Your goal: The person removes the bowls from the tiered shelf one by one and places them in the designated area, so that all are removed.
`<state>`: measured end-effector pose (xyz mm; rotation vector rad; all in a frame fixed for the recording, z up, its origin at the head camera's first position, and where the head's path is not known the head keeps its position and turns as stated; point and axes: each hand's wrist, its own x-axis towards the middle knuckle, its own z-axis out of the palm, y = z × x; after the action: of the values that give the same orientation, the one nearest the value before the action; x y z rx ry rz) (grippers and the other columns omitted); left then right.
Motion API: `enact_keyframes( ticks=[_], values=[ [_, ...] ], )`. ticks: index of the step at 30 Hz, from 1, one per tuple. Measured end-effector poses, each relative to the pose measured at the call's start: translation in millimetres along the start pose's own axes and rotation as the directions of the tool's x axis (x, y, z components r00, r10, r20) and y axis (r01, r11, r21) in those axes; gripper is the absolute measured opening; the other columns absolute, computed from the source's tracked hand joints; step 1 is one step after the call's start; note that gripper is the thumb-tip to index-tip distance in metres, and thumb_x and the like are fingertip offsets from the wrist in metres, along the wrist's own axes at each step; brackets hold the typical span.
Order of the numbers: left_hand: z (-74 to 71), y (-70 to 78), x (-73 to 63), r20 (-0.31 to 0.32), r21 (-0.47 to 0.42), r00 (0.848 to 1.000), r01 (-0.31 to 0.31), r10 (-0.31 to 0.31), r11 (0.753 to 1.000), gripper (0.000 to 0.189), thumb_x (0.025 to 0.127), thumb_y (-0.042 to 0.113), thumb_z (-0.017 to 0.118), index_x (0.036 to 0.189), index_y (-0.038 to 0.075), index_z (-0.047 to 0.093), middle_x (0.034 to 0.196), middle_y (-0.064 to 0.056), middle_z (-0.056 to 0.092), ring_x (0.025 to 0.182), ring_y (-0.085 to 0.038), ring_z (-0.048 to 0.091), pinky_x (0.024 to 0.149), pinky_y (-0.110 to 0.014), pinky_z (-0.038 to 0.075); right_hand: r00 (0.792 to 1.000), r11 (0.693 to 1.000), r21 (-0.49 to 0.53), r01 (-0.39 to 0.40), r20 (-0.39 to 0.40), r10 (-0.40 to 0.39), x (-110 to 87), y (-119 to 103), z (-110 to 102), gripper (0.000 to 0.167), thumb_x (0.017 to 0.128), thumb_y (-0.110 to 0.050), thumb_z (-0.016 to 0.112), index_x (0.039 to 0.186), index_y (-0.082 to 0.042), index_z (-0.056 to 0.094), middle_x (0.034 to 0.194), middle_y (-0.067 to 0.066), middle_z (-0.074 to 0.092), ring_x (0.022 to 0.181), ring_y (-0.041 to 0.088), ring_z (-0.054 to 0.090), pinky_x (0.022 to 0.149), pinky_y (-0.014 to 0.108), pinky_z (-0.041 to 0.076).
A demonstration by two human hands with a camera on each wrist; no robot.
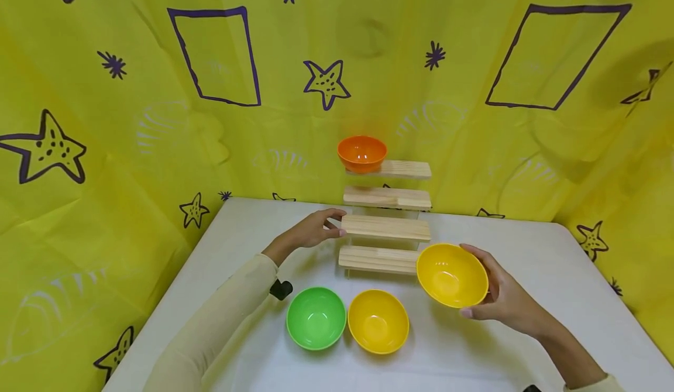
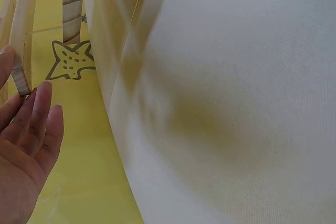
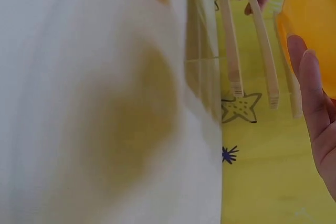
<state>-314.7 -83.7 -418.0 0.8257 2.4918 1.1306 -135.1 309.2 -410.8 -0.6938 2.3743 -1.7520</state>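
No text or numbers readable; wrist views seem soft.

The table point(image 1: 532, 251) leaves room right of the wooden steps point(image 1: 387, 227); a held bowl point(image 1: 451, 274), green bowl point(image 1: 316, 319) and yellow bowl point(image 1: 378, 322) block the near side, the left hand point(image 1: 316, 229) the left, a curtain point(image 1: 295, 134) the far.

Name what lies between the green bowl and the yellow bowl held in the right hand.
The head view shows a second yellow bowl there, nearer to the green bowl than to the held bowl.
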Motion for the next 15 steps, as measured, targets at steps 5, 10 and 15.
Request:
enact_keyframes(
  ticks=[5,10,15],
  values=[
    [-0.4,-0.3,0.0,0.002,0.001,1.000,0.006,-0.006,1.000,0.057,0.100,0.025,0.065,0.149,0.006,0.044,0.147,-0.016,0.052,0.123,-0.031,0.061,0.096,-0.039,0.054,1.000,1.000,0.017,-0.011,0.013,0.011,-1.5,4.6,1.4,0.097,0.079,0.011,0.075,0.156,-0.008,0.018,0.143,-0.007,0.038,0.113,0.007,0.058,0.086,0.029,0.059],
    [-0.8,0.4,0.7,0.001,0.000,1.000,0.010,-0.010,1.000,0.057,0.100,0.024,0.065,0.150,0.007,0.044,0.147,-0.015,0.052,0.123,-0.031,0.061,0.096,-0.039,0.054,1.000,0.999,0.038,0.007,0.021,-0.007,-4.7,9.2,3.0,0.097,0.079,0.011,0.074,0.156,-0.007,0.019,0.143,-0.006,0.039,0.113,0.008,0.057,0.085,0.029,0.059],
    [-1.0,0.7,0.6,0.003,-0.002,1.000,0.010,-0.010,1.000,0.057,0.100,0.025,0.065,0.149,0.007,0.045,0.147,-0.015,0.052,0.123,-0.030,0.061,0.096,-0.039,0.054,0.999,0.998,0.067,0.006,0.039,-0.008,-7.4,12.5,5.8,0.097,0.079,0.012,0.073,0.157,-0.008,0.019,0.144,-0.006,0.039,0.114,0.009,0.057,0.086,0.030,0.059]
  ],
)
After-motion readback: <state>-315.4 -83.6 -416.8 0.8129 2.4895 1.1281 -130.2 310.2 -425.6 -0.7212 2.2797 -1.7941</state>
